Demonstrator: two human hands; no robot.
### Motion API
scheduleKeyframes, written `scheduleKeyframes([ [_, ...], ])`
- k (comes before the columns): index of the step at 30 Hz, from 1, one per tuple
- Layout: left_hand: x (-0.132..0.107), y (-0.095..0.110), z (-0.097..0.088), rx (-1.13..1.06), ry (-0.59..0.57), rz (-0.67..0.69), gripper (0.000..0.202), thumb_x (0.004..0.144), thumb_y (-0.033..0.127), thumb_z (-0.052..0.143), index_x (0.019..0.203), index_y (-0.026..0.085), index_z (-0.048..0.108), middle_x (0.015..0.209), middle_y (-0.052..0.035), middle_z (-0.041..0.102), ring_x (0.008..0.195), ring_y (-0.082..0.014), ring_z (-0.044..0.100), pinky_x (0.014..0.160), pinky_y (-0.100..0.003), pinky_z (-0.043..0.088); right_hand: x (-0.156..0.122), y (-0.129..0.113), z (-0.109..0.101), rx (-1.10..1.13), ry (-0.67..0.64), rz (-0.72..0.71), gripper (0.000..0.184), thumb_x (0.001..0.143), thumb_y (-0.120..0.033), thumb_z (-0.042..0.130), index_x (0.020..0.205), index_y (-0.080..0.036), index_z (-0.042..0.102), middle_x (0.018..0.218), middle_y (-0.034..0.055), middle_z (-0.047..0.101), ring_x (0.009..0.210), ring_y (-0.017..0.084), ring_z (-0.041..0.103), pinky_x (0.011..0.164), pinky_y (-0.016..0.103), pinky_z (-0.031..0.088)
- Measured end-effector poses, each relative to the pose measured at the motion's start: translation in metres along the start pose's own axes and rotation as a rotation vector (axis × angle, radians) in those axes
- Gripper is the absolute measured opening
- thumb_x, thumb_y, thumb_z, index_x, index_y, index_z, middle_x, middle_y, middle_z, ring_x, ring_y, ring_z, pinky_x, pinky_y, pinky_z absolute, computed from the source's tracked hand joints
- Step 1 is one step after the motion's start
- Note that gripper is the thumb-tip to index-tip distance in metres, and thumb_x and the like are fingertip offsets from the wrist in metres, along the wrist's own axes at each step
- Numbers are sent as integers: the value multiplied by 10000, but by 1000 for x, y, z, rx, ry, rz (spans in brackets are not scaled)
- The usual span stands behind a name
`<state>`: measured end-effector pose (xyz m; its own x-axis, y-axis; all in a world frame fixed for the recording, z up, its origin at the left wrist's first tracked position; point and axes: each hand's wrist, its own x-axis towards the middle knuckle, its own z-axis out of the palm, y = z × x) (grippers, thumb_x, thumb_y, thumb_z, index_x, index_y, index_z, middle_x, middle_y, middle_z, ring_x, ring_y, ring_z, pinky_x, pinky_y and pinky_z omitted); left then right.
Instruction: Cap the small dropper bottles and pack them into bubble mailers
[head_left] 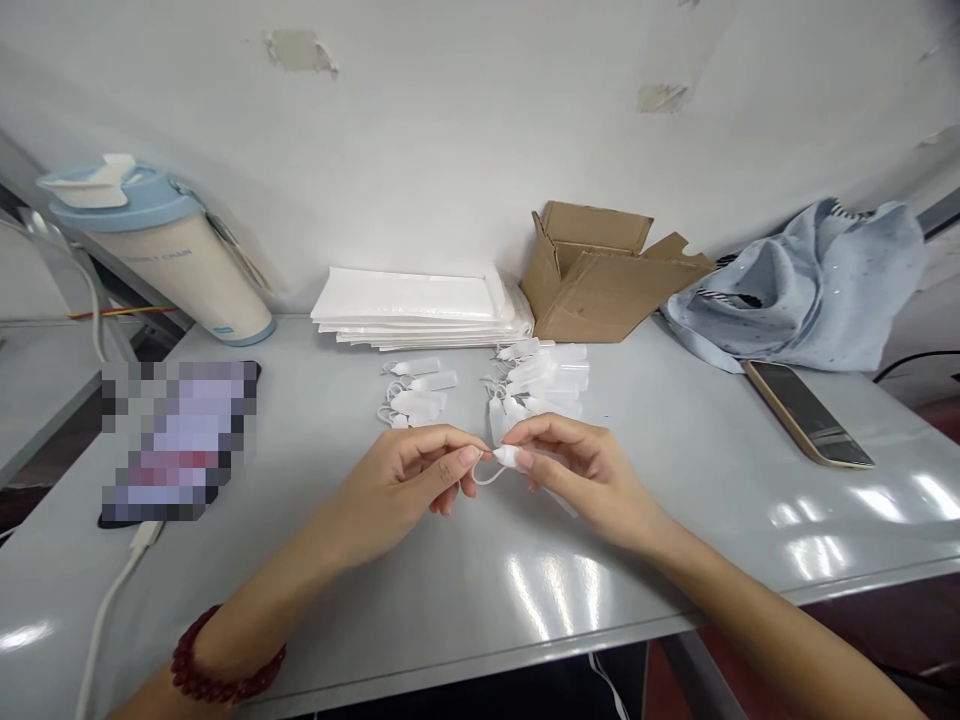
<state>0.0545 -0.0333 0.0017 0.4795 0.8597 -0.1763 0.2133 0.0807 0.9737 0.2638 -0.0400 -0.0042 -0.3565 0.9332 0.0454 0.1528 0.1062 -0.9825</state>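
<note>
Over the middle of the desk, my right hand (592, 470) pinches a small white pointed cap (507, 456) between thumb and fingers. A translucent strip seems to run from the cap beneath that hand, partly hidden. My left hand (427, 465) is closed in a pinch at the cap's tip, holding a thin white cord (491, 478) that curves down between the hands. Just beyond the fingers lie two groups of similar translucent tags with cord loops: a smaller left group (420, 400) and a fuller, overlapping right group (551, 375).
White padded envelopes (412, 295) are stacked against the wall, beside an open cardboard box (615, 290). A tumbler (180, 260) leans at the left, near a phone (184, 440) on a cable (112, 600). Blue-grey cloth (810, 290) and another phone (808, 412) lie right.
</note>
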Motion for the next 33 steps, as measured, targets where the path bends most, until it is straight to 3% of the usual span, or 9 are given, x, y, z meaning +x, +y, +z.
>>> scheduleKeyframes([
  [17, 0, 0, 0, 26, -11, 19, 247, 909, 369, 480, 885, 196, 655, 706, 16, 620, 576, -106, 522, 590, -248, 443, -1, 0, 2, -19, 3, 3, 122, 868, -275, 575, 933, -206, 652, 882, 25, 667, 796, 142, 605, 672, 277, 473],
  [25, -5, 5, 7, 336, 72, 42, 297, 918, 378, 437, 783, 203, 635, 693, 15, 575, 608, -123, 481, 545, -229, 387, 0, -3, -2, -118, -5, -38, 109, 854, -231, 553, 904, -197, 642, 861, 25, 664, 816, 154, 609, 724, 287, 480],
  [33, -3, 0, 10, 514, -40, 144, 294, 925, 292, 405, 745, 189, 613, 660, 14, 556, 605, -121, 487, 539, -220, 361, 0, -2, -4, -274, -118, -25, 169, 750, -134, 531, 845, -188, 659, 790, 8, 663, 668, 132, 565, 570, 238, 423],
])
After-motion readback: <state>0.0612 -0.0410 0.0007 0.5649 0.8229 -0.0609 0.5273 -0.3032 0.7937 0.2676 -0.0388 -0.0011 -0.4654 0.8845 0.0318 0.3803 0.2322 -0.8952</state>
